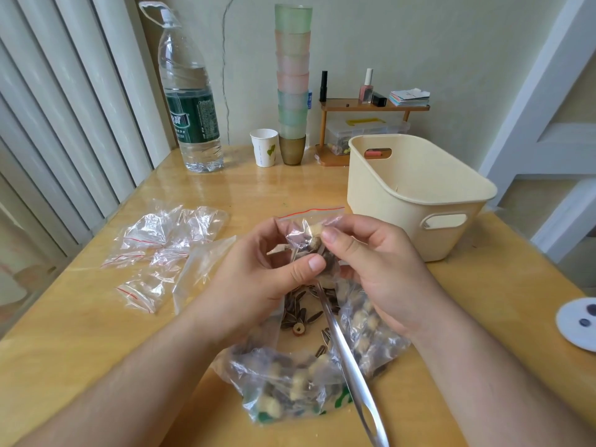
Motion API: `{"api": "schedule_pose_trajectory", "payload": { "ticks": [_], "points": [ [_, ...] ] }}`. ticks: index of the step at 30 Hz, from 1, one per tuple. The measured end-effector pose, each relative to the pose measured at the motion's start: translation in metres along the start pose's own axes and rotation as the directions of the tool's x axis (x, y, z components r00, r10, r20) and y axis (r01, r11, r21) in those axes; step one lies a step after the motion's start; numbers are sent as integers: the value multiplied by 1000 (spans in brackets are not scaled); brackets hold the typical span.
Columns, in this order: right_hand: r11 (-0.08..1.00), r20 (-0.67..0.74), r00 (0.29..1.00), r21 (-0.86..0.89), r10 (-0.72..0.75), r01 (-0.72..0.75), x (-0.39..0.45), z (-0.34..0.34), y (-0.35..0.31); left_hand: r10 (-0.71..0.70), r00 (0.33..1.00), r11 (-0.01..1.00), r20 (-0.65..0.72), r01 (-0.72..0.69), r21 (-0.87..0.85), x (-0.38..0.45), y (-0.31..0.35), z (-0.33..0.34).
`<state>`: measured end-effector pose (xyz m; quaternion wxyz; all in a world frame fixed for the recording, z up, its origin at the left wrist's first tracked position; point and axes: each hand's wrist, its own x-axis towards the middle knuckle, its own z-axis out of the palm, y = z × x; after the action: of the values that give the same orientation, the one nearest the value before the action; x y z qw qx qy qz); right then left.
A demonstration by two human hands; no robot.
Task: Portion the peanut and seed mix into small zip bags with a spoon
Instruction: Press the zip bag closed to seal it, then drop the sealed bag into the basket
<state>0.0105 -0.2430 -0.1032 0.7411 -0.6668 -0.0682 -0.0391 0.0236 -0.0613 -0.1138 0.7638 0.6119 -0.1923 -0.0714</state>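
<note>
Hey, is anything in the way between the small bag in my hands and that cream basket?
Nothing visible. The small zip bag, held by the left hand and right hand, has bare table between it and the cream basket.

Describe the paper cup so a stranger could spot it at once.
Start at the tall water bottle at the wooden table's far edge. Just to its right stands the tower of frosted pastel tumblers. The paper cup sits alone between them: short, white, with a green leaf print.
</note>
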Motion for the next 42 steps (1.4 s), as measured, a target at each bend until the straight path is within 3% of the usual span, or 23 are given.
{"api": "schedule_pose_trajectory", "payload": {
  "ticks": [8, 14, 18, 22, 28, 30, 34, 39, 42],
  "points": [
    [991, 2, 995, -91, -98, 98, 0, -3, 3, 85, 994, 988, -71, -74, 136, 1, -2, -5],
    [971, -45, 983, -171, -176, 166, -1, -5, 4, 37, 999, 975, 39, -45, 220, -1, 11, 2],
    [989, -56, 988, 1, -145, 145, -1, -6, -4, -52, 998, 953, 37, 38, 299, 11, 24, 5],
    [963, 5, 994, 249, -105, 100, -1, -12, -15, -27, 999, 944, 29, 16, 329, 24, 43, 15],
    [924, 12, 997, 377, -72, 63, 4, -30, -32, -167, 984, 956, 62, 146, 254, 42, 65, 35],
    [928, 3, 995, 362, -99, 91, 6, -40, -46, -215, 976, 961, -17, 215, 174, 61, 63, 38],
    [953, -64, 982, 237, -178, 189, 12, -71, -77, -277, 938, 908, -208, 326, 264, 120, 46, 56],
    [971, -217, 947, -97, -235, 219, 34, -123, -104, -465, 870, 777, -162, 489, 396, 156, 34, 88],
    [960, -280, 927, -191, -251, 203, 51, -144, -117, -449, 883, 807, -137, 466, 363, 156, 26, 91]
  ]
}}
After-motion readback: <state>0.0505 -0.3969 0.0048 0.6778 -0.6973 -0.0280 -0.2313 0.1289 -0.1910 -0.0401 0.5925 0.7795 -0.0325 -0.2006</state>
